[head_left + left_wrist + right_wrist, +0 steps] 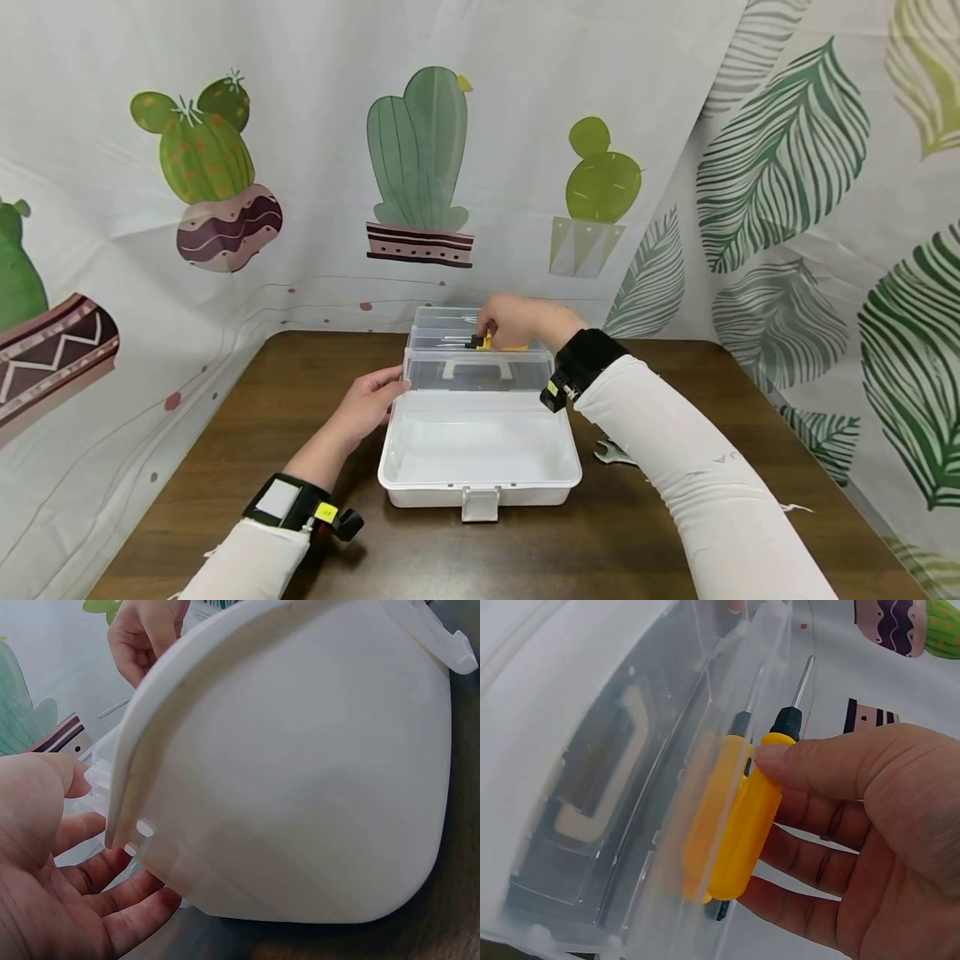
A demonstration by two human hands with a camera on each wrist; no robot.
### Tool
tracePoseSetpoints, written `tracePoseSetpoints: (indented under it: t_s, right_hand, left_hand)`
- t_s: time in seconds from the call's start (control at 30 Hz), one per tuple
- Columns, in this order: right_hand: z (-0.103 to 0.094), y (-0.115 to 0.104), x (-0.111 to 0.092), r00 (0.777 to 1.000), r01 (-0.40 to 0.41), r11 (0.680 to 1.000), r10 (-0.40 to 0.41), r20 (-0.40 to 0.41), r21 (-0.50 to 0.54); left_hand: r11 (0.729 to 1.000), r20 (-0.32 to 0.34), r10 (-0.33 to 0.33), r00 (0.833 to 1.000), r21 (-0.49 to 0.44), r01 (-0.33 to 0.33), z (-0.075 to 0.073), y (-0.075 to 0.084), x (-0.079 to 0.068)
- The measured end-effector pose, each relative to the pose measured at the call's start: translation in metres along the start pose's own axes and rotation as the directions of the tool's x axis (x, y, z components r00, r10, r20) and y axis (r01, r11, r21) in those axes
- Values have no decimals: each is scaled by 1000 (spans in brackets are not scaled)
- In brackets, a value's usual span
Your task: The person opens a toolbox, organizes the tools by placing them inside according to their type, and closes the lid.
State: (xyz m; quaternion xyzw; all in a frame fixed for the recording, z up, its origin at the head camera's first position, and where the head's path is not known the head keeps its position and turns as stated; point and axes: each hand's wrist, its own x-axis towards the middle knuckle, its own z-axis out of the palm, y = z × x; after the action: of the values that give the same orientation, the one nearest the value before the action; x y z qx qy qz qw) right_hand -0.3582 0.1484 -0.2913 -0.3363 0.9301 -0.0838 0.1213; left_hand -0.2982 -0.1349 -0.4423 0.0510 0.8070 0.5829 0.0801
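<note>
A white toolbox [480, 493] with a clear lid and tiered clear trays [442, 333] stands opened on the table. Over the trays my right hand [517, 321] pinches a yellow screwdriver [746, 832] with a black collar, thumb against fingers. Beside it, a similar yellow shape [712, 817] shows through the tray wall; I cannot tell whether it is another screwdriver or a reflection. My left hand [375, 400] holds the toolbox's back left corner, thumb at the hinge and fingers around the side. Its fingertips [169, 898] touch the outer wall.
A metal wrench [613, 452] lies on the brown wooden table [360, 558], right of the toolbox and partly hidden by my right sleeve. The latch [480, 505] hangs at the toolbox front. Behind the table hangs a cloth [315, 108] printed with cacti.
</note>
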Motion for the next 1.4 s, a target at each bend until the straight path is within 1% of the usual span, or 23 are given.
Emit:
tracePoseSetpoints:
  t_s: [0.2, 0.33, 0.57, 0.73, 0.83, 0.93, 1.03, 1.17, 1.3, 1.4]
  right_hand:
    - [1, -2, 3, 1000, -22, 1000, 23, -16, 20]
    - [5, 0, 6, 1000, -17, 1000, 17, -25, -1]
    - [10, 3, 9, 998, -35, 999, 34, -43, -9]
    - [14, 4, 7, 997, 8, 1000, -9, -77, -10]
    - [17, 4, 3, 996, 27, 1000, -27, -81, 6]
    - [18, 3, -7, 997, 27, 999, -24, -71, 32]
    - [19, 3, -21, 998, 10, 999, -6, -59, 54]
    - [20, 12, -47, 995, 24, 998, -19, -95, 52]
    - [21, 34, -79, 983, 62, 998, -55, -173, 33]
    - [23, 58, -105, 977, 43, 999, -36, -208, 27]
  left_hand:
    - [1000, 4, 8, 1000, -3, -8, 0, 1, -1]
    - [1000, 4, 16, 1000, 2, -16, 0, 1, -1]
    - [1000, -1, 2, 1000, 4, -2, 1, 2, -2]
    - [1000, 1, -2, 1000, 0, 2, 0, 0, -3]
    - [1000, -2, -3, 1000, 1, 3, -1, -1, -3]
    - [1000, -3, -2, 1000, 0, 2, -2, -1, -3]
    - [1000, -2, 0, 1000, 8, 1, -2, 0, -3]
    - [1000, -6, -5, 1000, 4, 5, -1, 1, -2]
    - [1000, 0, 4, 1000, -11, -4, 1, 1, -2]
    - [1000, -2, 3, 1000, -12, -3, 0, 1, -1]
